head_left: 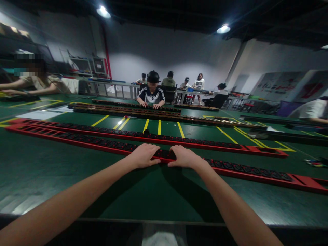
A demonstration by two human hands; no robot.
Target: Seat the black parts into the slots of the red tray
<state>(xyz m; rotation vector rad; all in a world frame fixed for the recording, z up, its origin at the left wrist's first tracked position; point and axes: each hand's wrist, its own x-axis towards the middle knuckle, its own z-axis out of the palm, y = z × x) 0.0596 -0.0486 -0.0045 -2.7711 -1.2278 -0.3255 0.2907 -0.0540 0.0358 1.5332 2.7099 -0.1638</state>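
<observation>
A long red strip [307, 182] set with a row of black, socket-like modules lies across the green table in front of me. My left hand [144, 156] and my right hand [186, 157] grip it near its middle, a short gap apart. Each thumb rests along the near edge, while the fingers reach over the modules; their tips are partly hidden. Just beyond lies a second red strip [278, 152], also filled with black modules. One small black piece [146, 133] stands up above its row. Open slots show at both strips' left ends.
Dark long rails [123, 110] lie farther back, where a co-worker [152, 92] has both hands on one. White sheets [41, 114] sit at the left. Black rails [289, 136] and coloured pieces [317, 162] are at the right. Yellow tape lines [159, 127] mark the green table [115, 198].
</observation>
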